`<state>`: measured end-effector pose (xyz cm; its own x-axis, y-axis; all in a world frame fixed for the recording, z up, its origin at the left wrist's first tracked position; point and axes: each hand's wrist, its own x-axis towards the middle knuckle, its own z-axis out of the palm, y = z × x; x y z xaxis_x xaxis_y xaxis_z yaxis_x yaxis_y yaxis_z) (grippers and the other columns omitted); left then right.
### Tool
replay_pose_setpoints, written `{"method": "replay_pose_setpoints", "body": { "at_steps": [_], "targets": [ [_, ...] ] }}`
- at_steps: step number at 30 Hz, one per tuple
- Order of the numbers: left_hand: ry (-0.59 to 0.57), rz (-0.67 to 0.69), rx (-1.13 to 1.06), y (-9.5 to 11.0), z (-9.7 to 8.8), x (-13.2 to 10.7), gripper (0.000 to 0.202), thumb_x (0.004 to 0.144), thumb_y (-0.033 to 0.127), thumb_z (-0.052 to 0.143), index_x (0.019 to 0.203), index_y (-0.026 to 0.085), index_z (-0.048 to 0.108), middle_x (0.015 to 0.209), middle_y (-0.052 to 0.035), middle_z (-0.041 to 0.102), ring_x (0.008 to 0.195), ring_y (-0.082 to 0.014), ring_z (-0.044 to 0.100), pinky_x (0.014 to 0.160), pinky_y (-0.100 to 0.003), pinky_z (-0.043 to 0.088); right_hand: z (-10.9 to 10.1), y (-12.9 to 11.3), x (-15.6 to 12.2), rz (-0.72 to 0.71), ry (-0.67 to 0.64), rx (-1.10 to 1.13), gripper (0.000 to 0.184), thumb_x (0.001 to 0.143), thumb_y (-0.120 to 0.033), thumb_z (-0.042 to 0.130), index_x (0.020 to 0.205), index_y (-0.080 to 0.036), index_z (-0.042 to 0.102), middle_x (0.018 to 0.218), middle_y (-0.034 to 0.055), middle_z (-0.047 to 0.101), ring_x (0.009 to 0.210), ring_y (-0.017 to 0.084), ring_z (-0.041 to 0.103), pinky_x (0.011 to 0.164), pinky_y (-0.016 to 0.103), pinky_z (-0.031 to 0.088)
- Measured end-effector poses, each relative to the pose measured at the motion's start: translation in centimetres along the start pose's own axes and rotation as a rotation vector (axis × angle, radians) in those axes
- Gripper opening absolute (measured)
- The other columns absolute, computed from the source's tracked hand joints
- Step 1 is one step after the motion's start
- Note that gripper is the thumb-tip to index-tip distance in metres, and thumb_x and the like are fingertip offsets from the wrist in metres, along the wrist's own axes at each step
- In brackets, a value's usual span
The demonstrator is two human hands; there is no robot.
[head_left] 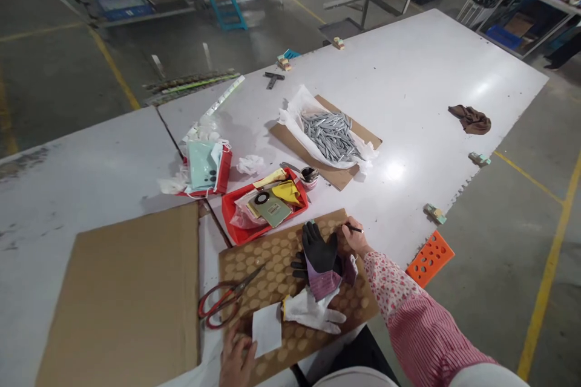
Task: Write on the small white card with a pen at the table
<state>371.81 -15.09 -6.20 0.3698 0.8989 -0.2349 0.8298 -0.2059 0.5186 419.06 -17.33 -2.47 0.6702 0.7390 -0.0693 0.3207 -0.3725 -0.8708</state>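
My right hand rests at the far edge of a brown board with oval marks and grips a thin dark pen. My left hand lies flat at the near edge of that board, its fingers touching a small white paper. Between the hands lie a black and purple work glove and a white glove. Red-handled scissors sit on the board's left side.
A red tray with yellow cloth and a green card stands behind the board. Further back lie grey metal rods on white plastic, a second red tray, a plain cardboard sheet, an orange perforated plate and a brown rag.
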Motion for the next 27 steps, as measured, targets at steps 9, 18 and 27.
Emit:
{"method": "replay_pose_setpoints", "body": {
  "at_steps": [9, 18, 27],
  "targets": [
    [-0.036, -0.127, -0.141, 1.3, -1.1, 0.6, 0.051, 0.071, 0.066, 0.045, 0.071, 0.017, 0.063, 0.129, -0.0200, 0.053, 0.130, -0.0342, 0.045, 0.111, -0.053, 0.036, 0.1, 0.4, 0.3, 0.064, 0.026, 0.079, 0.024, 0.085, -0.040, 0.044, 0.077, -0.020, 0.053, 0.066, -0.0016, 0.055, 0.064, 0.013, 0.052, 0.064, 0.026, 0.045],
    [-0.061, -0.134, -0.228, 8.7, -3.9, 7.1, 0.054, 0.075, 0.066, 0.040, 0.092, 0.018, 0.059, 0.100, -0.0118, 0.068, 0.099, -0.0271, 0.064, 0.091, -0.045, 0.051, 0.2, -0.5, 0.3, 0.071, 0.070, 0.096, 0.027, 0.083, -0.044, 0.049, 0.079, -0.018, 0.055, 0.072, 0.0012, 0.060, 0.069, 0.014, 0.055, 0.071, 0.029, 0.046],
    [0.333, 0.508, 0.297, 11.5, 0.0, 15.7, 0.034, 0.095, 0.031, 0.033, 0.088, 0.014, 0.062, 0.107, -0.0129, 0.067, 0.094, -0.0230, 0.061, 0.082, -0.037, 0.051, -0.8, -4.2, 2.5, -0.069, 0.068, 0.084, 0.033, 0.087, -0.028, 0.046, 0.116, -0.017, 0.058, 0.106, 0.0087, 0.068, 0.095, 0.019, 0.064, 0.084, 0.034, 0.052]
  ]
}}
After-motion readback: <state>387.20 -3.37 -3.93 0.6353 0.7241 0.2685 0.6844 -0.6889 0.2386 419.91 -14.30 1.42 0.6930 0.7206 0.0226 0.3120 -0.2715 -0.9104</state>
